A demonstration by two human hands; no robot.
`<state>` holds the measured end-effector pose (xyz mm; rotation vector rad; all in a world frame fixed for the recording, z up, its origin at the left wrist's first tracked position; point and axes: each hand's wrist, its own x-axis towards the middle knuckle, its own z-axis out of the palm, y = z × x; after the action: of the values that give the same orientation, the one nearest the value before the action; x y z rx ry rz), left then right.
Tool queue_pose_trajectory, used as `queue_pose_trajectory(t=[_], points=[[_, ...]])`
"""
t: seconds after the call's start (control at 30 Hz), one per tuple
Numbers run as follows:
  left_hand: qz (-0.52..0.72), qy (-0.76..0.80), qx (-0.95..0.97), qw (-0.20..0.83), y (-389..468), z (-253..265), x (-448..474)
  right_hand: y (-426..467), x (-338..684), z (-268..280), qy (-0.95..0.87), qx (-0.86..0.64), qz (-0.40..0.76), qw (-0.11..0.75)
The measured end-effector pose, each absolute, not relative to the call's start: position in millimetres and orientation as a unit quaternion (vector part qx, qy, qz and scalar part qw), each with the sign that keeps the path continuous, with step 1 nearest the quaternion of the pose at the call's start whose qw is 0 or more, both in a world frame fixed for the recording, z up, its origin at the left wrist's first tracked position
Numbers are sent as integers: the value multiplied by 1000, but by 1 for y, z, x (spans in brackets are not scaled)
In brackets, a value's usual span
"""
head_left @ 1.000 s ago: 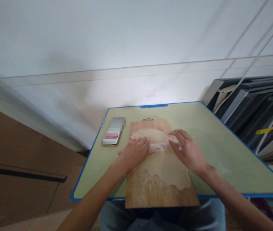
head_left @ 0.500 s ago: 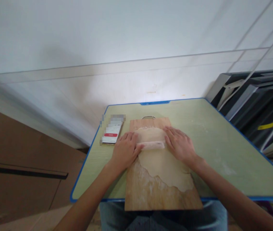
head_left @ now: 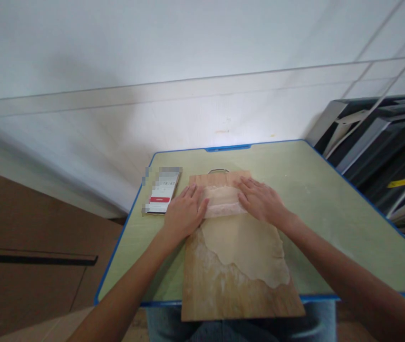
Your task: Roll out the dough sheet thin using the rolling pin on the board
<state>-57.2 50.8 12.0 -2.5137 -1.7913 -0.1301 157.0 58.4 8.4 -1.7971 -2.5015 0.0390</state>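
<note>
A thin sheet of pale dough (head_left: 245,247) with a ragged edge covers much of a wooden cutting board (head_left: 206,294). Across its far part lies a whitish rolling pin (head_left: 222,210), both ends hidden under my hands. My left hand (head_left: 185,209) rests palm down over the pin's left end, fingers stretched forward and thumb lying toward the middle. Over the right end lies my right hand (head_left: 261,199), also flat with its fingers extended, fingertips on the dough and board. Neither hand's fingers wrap around the pin, as far as I can see.
A phone (head_left: 161,192) lies left of the board on the green, blue-edged table (head_left: 316,199). The board's metal handle (head_left: 218,170) points to the white wall, and its near end overhangs the table. Dark panels (head_left: 377,137) lean at right; a brown cabinet (head_left: 27,251) stands left.
Both hands have slid a little forward along the board. My right hand has shifted left and now covers the pin's right end, which showed before. The view has shifted slightly.
</note>
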Motion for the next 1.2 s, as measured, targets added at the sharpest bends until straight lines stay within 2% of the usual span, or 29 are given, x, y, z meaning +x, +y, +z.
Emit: queue_pose_trajectory(t=[0.23, 0.67, 1.2], points=[[-36, -545, -837, -4, 74, 12, -58, 83, 160, 3, -819, -572, 47, -12], [-84, -583, -807, -28, 93, 16, -54, 104, 148, 17, -792, -607, 29, 61], [-69, -628, -775, 9, 120, 18, -48, 126, 142, 29, -747, -665, -17, 6]])
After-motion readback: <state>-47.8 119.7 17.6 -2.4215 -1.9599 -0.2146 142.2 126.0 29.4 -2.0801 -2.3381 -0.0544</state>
